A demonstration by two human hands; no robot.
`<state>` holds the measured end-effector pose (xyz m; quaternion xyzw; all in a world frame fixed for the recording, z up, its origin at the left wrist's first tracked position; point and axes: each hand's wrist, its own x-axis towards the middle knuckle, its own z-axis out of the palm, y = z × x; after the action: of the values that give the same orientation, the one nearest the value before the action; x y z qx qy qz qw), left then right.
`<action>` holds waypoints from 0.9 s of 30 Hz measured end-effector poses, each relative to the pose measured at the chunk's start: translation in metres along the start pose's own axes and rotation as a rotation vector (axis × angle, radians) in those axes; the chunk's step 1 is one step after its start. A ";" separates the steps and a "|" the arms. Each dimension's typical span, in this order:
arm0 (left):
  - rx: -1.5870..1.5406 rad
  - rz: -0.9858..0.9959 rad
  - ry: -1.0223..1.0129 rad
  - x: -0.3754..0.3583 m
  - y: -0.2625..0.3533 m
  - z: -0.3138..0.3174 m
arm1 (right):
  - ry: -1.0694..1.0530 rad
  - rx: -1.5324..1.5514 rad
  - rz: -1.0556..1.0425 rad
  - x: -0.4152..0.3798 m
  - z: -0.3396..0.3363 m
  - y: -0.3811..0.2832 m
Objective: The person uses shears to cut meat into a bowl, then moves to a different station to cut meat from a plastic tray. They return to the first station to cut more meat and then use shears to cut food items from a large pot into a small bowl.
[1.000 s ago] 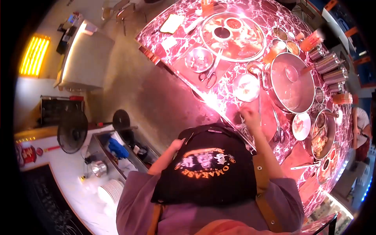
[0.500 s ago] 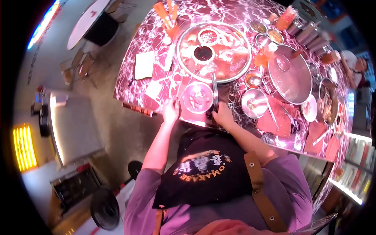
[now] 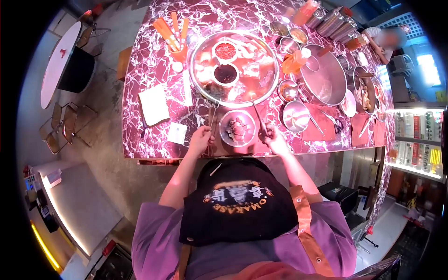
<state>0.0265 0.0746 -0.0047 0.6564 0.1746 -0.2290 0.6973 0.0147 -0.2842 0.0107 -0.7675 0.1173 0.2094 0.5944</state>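
My left hand [image 3: 202,138] is closed around slim two-pronged metal tongs [image 3: 215,112], their tips by the near rim of the big round pan [image 3: 193,73]. My right hand [image 3: 275,140] grips a long, narrow metal utensil with a dark handle [image 3: 258,114], pointing toward the same rim; I cannot tell its kind. Between my hands sits a metal bowl [image 3: 224,137] holding cut pieces that look like meat. In the wide pan, food lies in reddish liquid around a small bowl of chopped red stuff [image 3: 225,51] and one of dark sauce [image 3: 226,74].
On the right stand a deep pot [image 3: 322,77], a steel bowl [image 3: 295,116] and an orange squeeze bottle [image 3: 295,61]. Scissors [image 3: 336,122] lie on a brown cloth [image 3: 318,133]. Leftward are a white pad [image 3: 154,106] and an orange utensil cup [image 3: 178,52]. A person [image 3: 383,44] is at far right.
My view has shifted, and the table sits straighter. My right hand has moved away from the bowl with its utensil. The left-hand tongs now show clearly, pointing toward the pan.
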 end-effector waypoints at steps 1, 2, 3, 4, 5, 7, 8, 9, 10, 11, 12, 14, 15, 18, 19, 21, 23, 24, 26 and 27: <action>-0.002 -0.009 -0.008 -0.007 0.003 -0.005 | -0.015 0.078 0.029 -0.009 -0.013 -0.017; -0.014 -0.005 -0.004 -0.011 0.006 -0.007 | -0.032 0.154 0.052 -0.013 -0.027 -0.031; -0.081 -0.004 -0.005 -0.015 0.009 -0.009 | -0.021 0.080 0.013 -0.010 -0.046 -0.042; -0.147 -0.004 -0.005 -0.016 0.013 -0.010 | -0.011 0.009 -0.026 -0.004 -0.059 -0.054; -0.124 0.015 0.003 -0.016 0.018 -0.009 | 0.097 -0.209 0.041 0.001 -0.061 -0.098; -0.054 0.103 0.018 0.004 0.012 -0.004 | 0.176 -0.433 -0.097 0.054 -0.081 -0.127; 0.028 0.195 0.027 0.016 0.012 0.000 | 0.229 -0.771 -0.320 0.076 -0.084 -0.162; 0.066 0.225 0.121 0.026 0.018 0.008 | 0.273 -0.911 -0.297 0.109 -0.087 -0.179; 0.061 0.228 0.135 0.030 0.035 0.018 | 0.265 -1.048 -0.230 0.150 -0.093 -0.186; 0.144 0.301 0.186 0.031 0.062 0.029 | 0.260 -1.148 -0.184 0.181 -0.094 -0.201; 0.230 0.373 0.239 0.038 0.081 0.037 | 0.239 -1.237 -0.164 0.199 -0.089 -0.222; 0.333 0.386 0.309 0.063 0.107 0.048 | 0.198 -1.336 -0.116 0.237 -0.086 -0.240; 0.411 0.391 0.324 0.071 0.126 0.054 | 0.190 -1.330 -0.125 0.248 -0.087 -0.240; 0.520 0.461 0.349 0.114 0.165 0.072 | 0.168 -1.350 -0.080 0.275 -0.093 -0.226; 0.571 0.486 0.352 0.137 0.173 0.076 | 0.163 -1.305 -0.073 0.277 -0.097 -0.216; 0.689 0.461 0.345 0.181 0.194 0.089 | 0.230 -1.178 -0.102 0.279 -0.106 -0.187; 0.788 0.423 0.298 0.228 0.209 0.101 | 0.230 -1.105 -0.101 0.261 -0.104 -0.186; 0.820 0.437 0.258 0.253 0.209 0.106 | 0.236 -1.038 -0.108 0.256 -0.104 -0.184; 0.890 0.312 0.217 0.273 0.224 0.122 | 0.225 -0.976 -0.120 0.256 -0.111 -0.168; 0.932 0.318 0.207 0.294 0.218 0.126 | 0.251 -0.937 -0.133 0.255 -0.112 -0.165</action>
<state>0.3841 -0.0695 0.0277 0.9357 0.0201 -0.1072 0.3354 0.3319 -0.3302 0.0585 -0.9776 0.0318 0.1070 0.1785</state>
